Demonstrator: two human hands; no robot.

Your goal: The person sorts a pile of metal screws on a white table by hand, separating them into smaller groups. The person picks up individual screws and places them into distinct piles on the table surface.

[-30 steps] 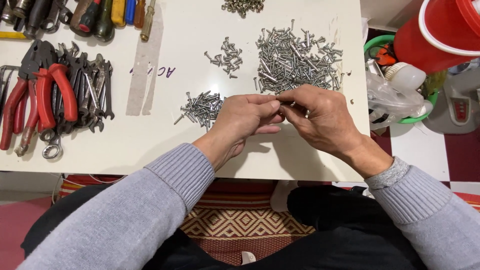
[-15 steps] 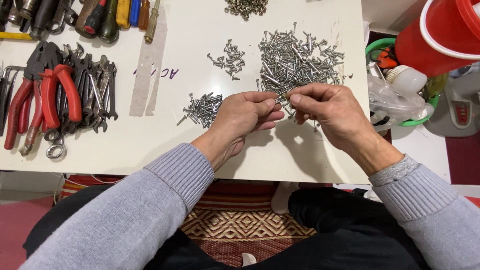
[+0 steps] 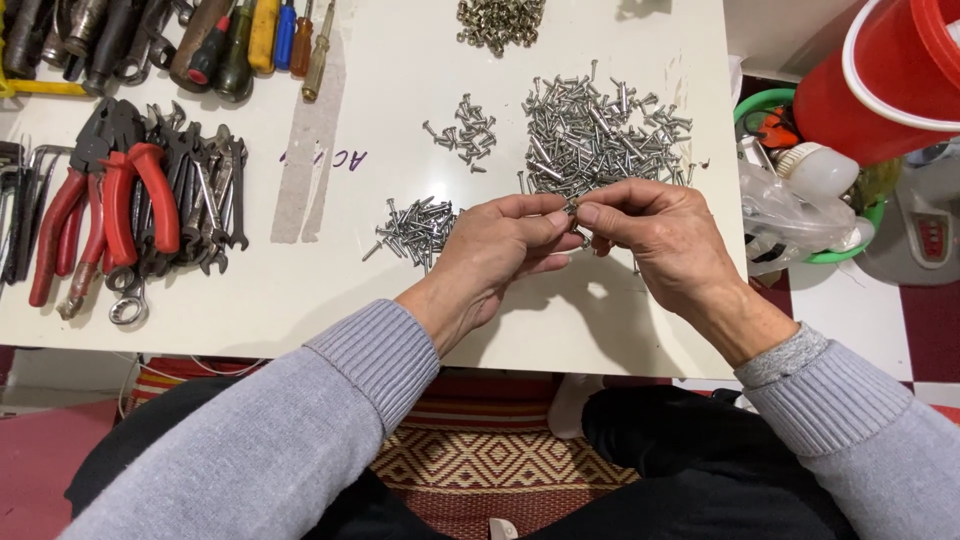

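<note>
A small screw (image 3: 571, 209) being pinched at centre frame between my fingertips, my left hand (image 3: 497, 250) and right hand (image 3: 660, 235) both closing narrowly on it, hovering just below the big screw pile (image 3: 600, 135), smaller screw heap (image 3: 415, 228) lying left, red-handled pliers (image 3: 105, 215) sitting far left.

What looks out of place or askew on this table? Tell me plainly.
Little stands out. The screws lie in separate heaps, the big heap loose at its edges, with a stray screw apart at its right. Both hands, left hand and right hand, pinch a small screw between their fingertips.
</note>
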